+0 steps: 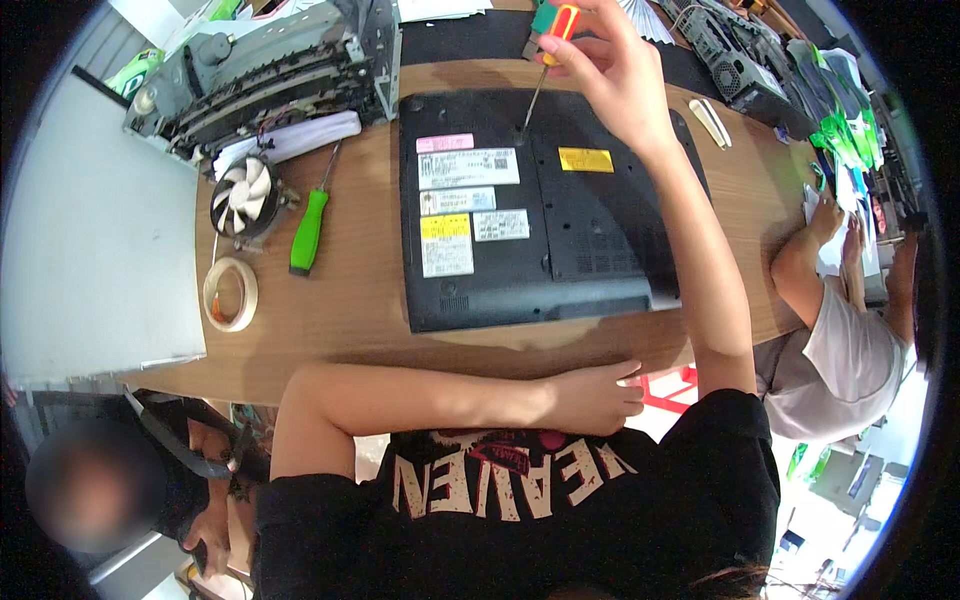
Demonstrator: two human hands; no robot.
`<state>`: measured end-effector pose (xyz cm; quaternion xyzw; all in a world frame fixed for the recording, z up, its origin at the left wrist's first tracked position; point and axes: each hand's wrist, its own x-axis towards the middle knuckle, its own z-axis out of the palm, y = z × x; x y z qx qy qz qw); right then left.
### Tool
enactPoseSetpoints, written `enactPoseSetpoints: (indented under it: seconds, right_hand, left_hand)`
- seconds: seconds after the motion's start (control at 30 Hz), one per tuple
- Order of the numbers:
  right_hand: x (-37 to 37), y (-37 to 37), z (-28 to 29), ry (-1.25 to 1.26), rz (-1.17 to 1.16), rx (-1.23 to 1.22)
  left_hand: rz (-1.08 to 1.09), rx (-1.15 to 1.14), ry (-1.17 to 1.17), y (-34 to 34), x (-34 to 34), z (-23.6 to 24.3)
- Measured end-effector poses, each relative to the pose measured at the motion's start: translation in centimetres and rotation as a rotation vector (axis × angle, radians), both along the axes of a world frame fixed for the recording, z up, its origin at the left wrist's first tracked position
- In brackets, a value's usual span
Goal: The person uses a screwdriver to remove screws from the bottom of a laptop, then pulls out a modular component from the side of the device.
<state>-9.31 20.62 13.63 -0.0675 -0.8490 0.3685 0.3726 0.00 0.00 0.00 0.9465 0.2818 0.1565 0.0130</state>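
A black laptop (610,220) lies bottom up on the wooden desk (350,340), with several labels on it. My right hand (590,70) is closed on the yellow-and-red handle of a screwdriver (531,100), held nearly upright with its tip at the laptop's underside near the upper middle. My left hand (598,398) rests by the near desk edge, against my body, its fingers loosely curled and apart with nothing visible in them.
Left are a green screwdriver (308,230), a fan (245,195), a tape roll (245,310) and an opened machine (260,80). Right are pale tools (710,122) and a metal case (735,70). Another person (840,370) works at the right; another (200,470) is at the lower left.
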Motion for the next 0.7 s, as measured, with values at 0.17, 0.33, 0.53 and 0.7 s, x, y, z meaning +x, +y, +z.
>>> enactPoseSetpoints:
  seconds: [0.17,0.33,0.53,0.7]
  right_hand:
    - [-0.7,2.0,-1.0,-0.02,0.072,-0.089]
    - [-1.8,4.1,-0.6,-0.085,0.138,-0.052]
    - [-2.7,6.1,0.6,-0.276,0.362,-0.095]
    - [-1.7,6.2,1.2,-0.216,0.208,0.345]
  left_hand:
    - [0.06,-0.087,-0.214,0.7,-5.1,5.0]
    - [0.407,-0.037,-0.473,6.2,-15.4,8.8]
    - [0.995,-0.215,-0.966,11.1,-25.7,15.4]
    - [0.71,-0.449,-0.686,10.6,-28.6,17.4]
